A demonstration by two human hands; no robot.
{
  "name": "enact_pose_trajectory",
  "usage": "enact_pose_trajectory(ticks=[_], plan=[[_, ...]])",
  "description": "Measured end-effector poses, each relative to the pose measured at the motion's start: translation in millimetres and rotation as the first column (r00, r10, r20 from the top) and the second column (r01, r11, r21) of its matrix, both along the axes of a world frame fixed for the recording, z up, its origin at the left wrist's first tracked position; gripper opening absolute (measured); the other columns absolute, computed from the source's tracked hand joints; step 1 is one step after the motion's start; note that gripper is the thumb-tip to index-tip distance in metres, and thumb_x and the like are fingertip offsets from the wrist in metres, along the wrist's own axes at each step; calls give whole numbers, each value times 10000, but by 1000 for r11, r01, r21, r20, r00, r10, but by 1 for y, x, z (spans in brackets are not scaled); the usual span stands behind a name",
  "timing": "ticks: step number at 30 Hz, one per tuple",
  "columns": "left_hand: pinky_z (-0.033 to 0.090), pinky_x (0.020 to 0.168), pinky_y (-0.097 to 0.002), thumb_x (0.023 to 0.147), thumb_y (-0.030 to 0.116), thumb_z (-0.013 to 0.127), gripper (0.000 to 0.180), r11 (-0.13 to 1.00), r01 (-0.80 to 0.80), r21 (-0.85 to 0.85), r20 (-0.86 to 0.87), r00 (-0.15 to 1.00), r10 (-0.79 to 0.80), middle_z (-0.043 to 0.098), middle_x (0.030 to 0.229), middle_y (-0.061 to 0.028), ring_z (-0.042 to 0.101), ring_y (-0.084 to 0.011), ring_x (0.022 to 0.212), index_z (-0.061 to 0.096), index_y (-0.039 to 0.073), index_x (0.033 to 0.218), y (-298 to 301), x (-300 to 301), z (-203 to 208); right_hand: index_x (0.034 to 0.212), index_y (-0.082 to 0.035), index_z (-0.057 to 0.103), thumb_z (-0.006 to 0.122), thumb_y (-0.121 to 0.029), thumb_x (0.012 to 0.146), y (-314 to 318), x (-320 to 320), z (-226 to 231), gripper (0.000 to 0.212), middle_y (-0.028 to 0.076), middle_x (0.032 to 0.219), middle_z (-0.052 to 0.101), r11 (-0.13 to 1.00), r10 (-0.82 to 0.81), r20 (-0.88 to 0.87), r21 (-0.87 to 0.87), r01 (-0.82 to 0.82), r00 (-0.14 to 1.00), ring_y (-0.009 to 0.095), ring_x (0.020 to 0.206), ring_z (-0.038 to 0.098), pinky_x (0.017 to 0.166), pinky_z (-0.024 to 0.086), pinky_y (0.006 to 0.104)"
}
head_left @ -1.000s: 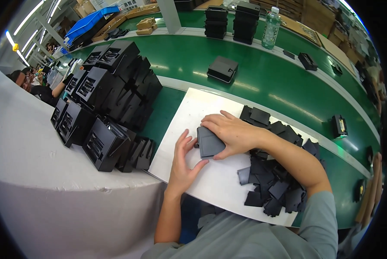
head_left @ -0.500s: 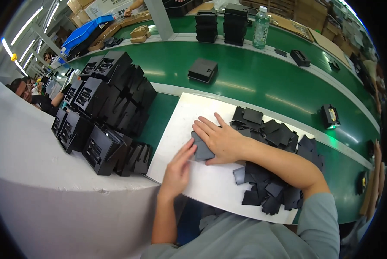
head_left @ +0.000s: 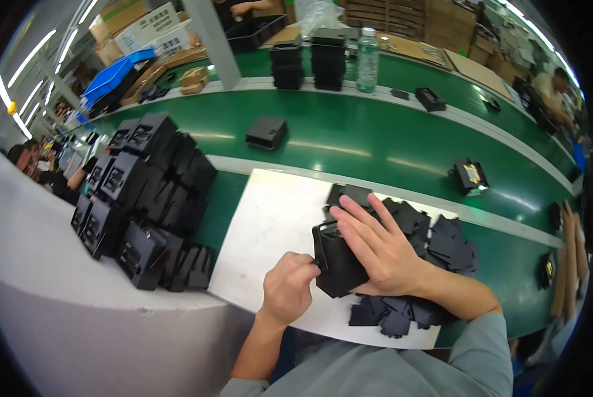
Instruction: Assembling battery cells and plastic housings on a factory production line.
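A black plastic housing (head_left: 341, 268), box-shaped with an open frame along its upper left edge, is tilted up between my hands over the white board (head_left: 243, 231). My left hand (head_left: 288, 288) is closed, its thumb and fingertips pinching at the housing's left edge. Against the right side lies my right hand (head_left: 392, 261), fingers straight and palm on the housing, with the thumb low at the near side. Thin black plastic plates (head_left: 449, 245) lie in a loose heap beyond and beside my right forearm, and several more plates (head_left: 396, 314) are on the near side of it.
Several black housings (head_left: 134, 178) are piled at the left, beside a white curved ledge (head_left: 111, 317). On the green conveyor belt (head_left: 349, 126) sit a closed black housing (head_left: 267, 132) and a lit unit (head_left: 470, 177). A bottle (head_left: 367, 63) and black stacks (head_left: 328, 59) stand behind. Other people work nearby.
The housing, lying under my flat right hand before, is now raised and tilted with its open frame showing. My left hand has closed at its edge. The whole view has shifted.
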State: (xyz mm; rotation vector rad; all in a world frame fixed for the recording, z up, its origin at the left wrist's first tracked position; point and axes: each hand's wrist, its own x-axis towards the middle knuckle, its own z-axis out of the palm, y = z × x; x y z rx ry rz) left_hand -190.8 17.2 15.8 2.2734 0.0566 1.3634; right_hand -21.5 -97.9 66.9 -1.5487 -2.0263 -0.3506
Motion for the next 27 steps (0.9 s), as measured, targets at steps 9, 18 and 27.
enact_pose_trajectory(ticks=[9, 18, 27], plan=[[454, 587, -278, 903, -1, 537, 169, 975, 28, -222, -158, 985, -64, 605, 893, -94, 550, -179, 652, 511, 37, 1065, -23, 49, 0, 1282, 91, 434, 718, -340, 732, -45, 38, -2, 755, 234, 1380, 486, 996, -71, -27, 43, 73, 997, 394, 1312, 454, 1125, 285, 532], [487, 671, -236, 963, 179, 548, 378, 391, 16, -920, -135, 925, -356, 518, 1136, -176, 580, -238, 962, 319, 48, 1233, 27, 149, -2, 1222, -9, 442, 720, -520, 740, -24, 121, -15, 755, 197, 1473, 360, 972, -230, -193, 8, 236, 954, 379, 1403, 310, 1148, 188, 552], [478, 859, -420, 934, 246, 607, 474, 388, -185, -903, -266, 949, -166, 443, 1180, -222, 560, -298, 1028, 345, -6, 1239, 131, 263, -59, 1088, -69, 457, 744, -382, 763, -47, 220, -102, 535, 180, 1430, 384, 324, -916, 183, -188, 927, 357, 362, 1310, 384, 980, 356, 608]])
